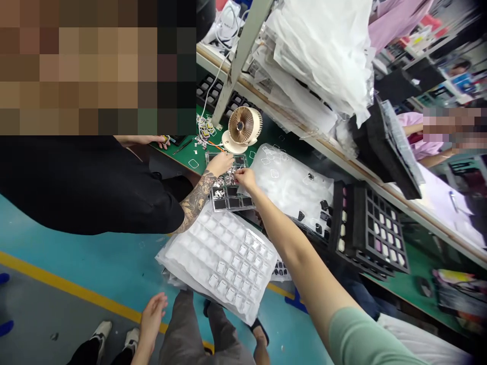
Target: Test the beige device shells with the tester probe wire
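Note:
My right hand [246, 178] reaches forward over a clear divided tray [227, 198] with dark compartments. Its fingers are pinched together at the tray; what they hold, if anything, is too small to make out. Small white and reddish parts [219, 193] lie in a few compartments. A co-worker's hand [221, 163] with a tattooed forearm is over the same tray, just left of mine. Low in the view, my left hand [153, 312] hangs away from the bench, fingers stretched out and holding nothing. Nearer me lies a translucent white sheet tray [198, 248] with several squarish pieces in its pockets.
A small cream fan [243, 126] stands behind the tray on the green bench [182, 158]. To the right are a white sheet [291, 175] with loose rings and black pieces, and black foam trays [365, 223]. A shelf [300, 134] with stacked bags overhangs. The co-worker sits close on the left.

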### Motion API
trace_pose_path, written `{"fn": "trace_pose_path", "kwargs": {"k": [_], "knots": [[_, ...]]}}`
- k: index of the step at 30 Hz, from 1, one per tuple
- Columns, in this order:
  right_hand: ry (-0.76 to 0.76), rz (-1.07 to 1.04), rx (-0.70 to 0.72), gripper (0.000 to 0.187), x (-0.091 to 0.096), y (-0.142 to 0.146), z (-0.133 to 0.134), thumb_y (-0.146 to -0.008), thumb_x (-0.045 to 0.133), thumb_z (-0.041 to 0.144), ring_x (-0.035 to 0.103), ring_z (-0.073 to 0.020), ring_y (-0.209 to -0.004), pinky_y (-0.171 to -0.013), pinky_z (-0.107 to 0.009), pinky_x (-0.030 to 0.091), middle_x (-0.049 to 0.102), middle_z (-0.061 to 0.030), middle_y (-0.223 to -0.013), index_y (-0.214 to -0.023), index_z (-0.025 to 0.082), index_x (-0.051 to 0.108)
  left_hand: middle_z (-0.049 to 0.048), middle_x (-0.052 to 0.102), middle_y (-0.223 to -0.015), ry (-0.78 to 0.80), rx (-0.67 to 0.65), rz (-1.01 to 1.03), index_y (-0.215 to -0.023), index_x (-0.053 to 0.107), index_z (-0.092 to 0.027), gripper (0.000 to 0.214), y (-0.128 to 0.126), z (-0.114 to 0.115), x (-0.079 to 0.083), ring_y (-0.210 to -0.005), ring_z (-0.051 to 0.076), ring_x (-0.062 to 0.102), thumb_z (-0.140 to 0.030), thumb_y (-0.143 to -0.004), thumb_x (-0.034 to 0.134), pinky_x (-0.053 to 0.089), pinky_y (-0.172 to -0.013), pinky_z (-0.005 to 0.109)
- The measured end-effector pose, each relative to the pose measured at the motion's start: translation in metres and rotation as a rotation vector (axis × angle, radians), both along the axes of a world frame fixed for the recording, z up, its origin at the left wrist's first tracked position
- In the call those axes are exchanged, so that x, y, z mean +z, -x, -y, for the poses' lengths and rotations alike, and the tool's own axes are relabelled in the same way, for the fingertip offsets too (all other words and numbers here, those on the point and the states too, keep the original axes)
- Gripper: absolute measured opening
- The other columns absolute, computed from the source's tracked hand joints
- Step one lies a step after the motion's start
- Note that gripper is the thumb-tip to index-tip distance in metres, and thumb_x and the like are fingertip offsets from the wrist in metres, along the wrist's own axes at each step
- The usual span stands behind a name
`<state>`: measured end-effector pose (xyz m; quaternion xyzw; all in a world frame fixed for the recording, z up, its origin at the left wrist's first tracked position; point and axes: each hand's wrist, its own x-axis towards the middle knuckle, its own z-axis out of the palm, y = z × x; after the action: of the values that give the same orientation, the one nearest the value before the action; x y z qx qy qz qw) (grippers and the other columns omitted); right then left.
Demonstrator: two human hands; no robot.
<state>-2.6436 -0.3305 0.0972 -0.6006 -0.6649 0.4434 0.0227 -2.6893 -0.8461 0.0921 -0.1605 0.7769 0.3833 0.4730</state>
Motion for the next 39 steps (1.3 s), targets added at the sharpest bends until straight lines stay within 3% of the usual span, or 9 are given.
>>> {"fn": "trace_pose_path", "kwargs": {"k": [3, 8, 12, 15, 21, 27, 30, 33, 39], "knots": [[0.047, -0.146, -0.052, 0.037, 0.027, -0.017, 0.01, -0.1, 0.065, 0.038, 0.068, -0.0241, -0.111, -0.093, -0.046, 0.061, 0.065, -0.01, -0.131, -0.131, 0.018, 0.061, 0.0142, 0.077, -0.091, -0.224, 0.043, 0.088, -0.081, 0.073, -0.019, 0.063, -0.005, -0.075, 0.017, -0.1, 0.038, 0.073, -0.063, -0.039, 0.09, 0.056, -0.083, 0.043], [0.113, -0.388, -0.055, 0.031, 0.079, -0.063, 0.068, -0.091, 0.076, 0.04, 0.071, -0.0152, -0.079, -0.078, -0.033, 0.063, 0.074, -0.0054, -0.093, -0.106, 0.013, 0.071, 0.013, 0.075, -0.11, -0.676, 0.177, 0.286, -0.092, 0.073, -0.017, 0.039, -0.026, -0.226, 0.065, -0.105, 0.024, 0.071, -0.051, -0.076, 0.081, 0.054, -0.09, 0.033], [0.166, -0.536, -0.009, 0.038, 0.118, -0.093, 0.124, -0.075, 0.085, 0.047, 0.07, -0.0152, -0.069, -0.069, -0.031, 0.062, 0.076, -0.0027, -0.079, -0.096, 0.016, 0.076, 0.0129, 0.073, -0.102, -0.887, 0.282, 0.505, -0.102, 0.072, -0.014, 0.037, -0.038, -0.293, 0.1, -0.089, 0.019, 0.07, -0.048, -0.097, 0.058, 0.057, -0.087, 0.033], [0.17, -0.582, 0.001, 0.034, 0.14, -0.105, 0.142, -0.073, 0.086, 0.044, 0.069, -0.0149, -0.066, -0.067, -0.031, 0.062, 0.078, -0.0029, -0.078, -0.093, 0.017, 0.079, 0.0122, 0.07, -0.093, -0.937, 0.315, 0.629, -0.098, 0.072, -0.011, 0.037, -0.045, -0.3, 0.117, -0.079, 0.017, 0.067, -0.043, -0.1, 0.053, 0.057, -0.082, 0.031], [0.089, -0.621, -0.065, 0.033, 0.171, -0.127, 0.144, -0.075, 0.085, 0.043, 0.069, -0.015, -0.068, -0.067, -0.03, 0.061, 0.077, -0.002, -0.077, -0.096, 0.019, 0.077, 0.0152, 0.072, -0.103, -0.961, 0.296, 0.762, -0.1, 0.073, -0.009, 0.041, -0.056, -0.289, 0.144, -0.089, 0.02, 0.071, -0.038, -0.104, 0.045, 0.057, -0.093, 0.035], [-0.109, -0.664, -0.201, 0.035, 0.206, -0.18, 0.176, -0.081, 0.081, 0.049, 0.069, -0.0153, -0.072, -0.073, -0.032, 0.061, 0.078, -0.0041, -0.09, -0.1, 0.021, 0.076, 0.0157, 0.074, -0.108, -0.954, 0.107, 0.726, -0.104, 0.073, -0.011, 0.036, -0.087, -0.282, 0.179, -0.097, 0.021, 0.072, -0.039, -0.101, 0.051, 0.057, -0.088, 0.034], [-0.158, -0.683, -0.308, 0.035, 0.222, -0.227, 0.197, -0.08, 0.082, 0.048, 0.069, -0.0159, -0.072, -0.068, -0.031, 0.059, 0.075, -0.0021, -0.081, -0.101, 0.021, 0.075, 0.0089, 0.073, -0.088, -0.924, -0.108, 0.6, -0.096, 0.073, -0.013, 0.026, -0.127, -0.276, 0.193, -0.073, 0.014, 0.067, -0.038, -0.091, 0.068, 0.052, -0.064, 0.023], [-0.173, -0.677, -0.378, 0.031, 0.232, -0.287, 0.216, -0.08, 0.081, 0.044, 0.068, -0.0153, -0.07, -0.065, -0.029, 0.057, 0.074, -0.0011, -0.079, -0.099, 0.021, 0.076, -0.0001, 0.062, -0.069, -0.909, -0.338, 0.542, -0.086, 0.072, -0.013, 0.025, -0.183, -0.269, 0.205, -0.049, 0.006, 0.047, -0.036, -0.079, 0.081, 0.03, -0.044, 0.017], [-0.236, -0.63, -0.425, 0.022, 0.243, -0.425, 0.244, -0.084, 0.074, 0.034, 0.069, -0.0153, -0.071, -0.069, -0.03, 0.058, 0.077, -0.0026, -0.084, -0.1, 0.02, 0.077, -0.0047, 0.049, -0.056, -0.928, -0.655, 0.399, -0.065, 0.065, -0.014, 0.029, -0.318, -0.26, 0.227, -0.051, 0.006, 0.036, -0.031, -0.075, 0.087, 0.026, -0.047, 0.018]]}}
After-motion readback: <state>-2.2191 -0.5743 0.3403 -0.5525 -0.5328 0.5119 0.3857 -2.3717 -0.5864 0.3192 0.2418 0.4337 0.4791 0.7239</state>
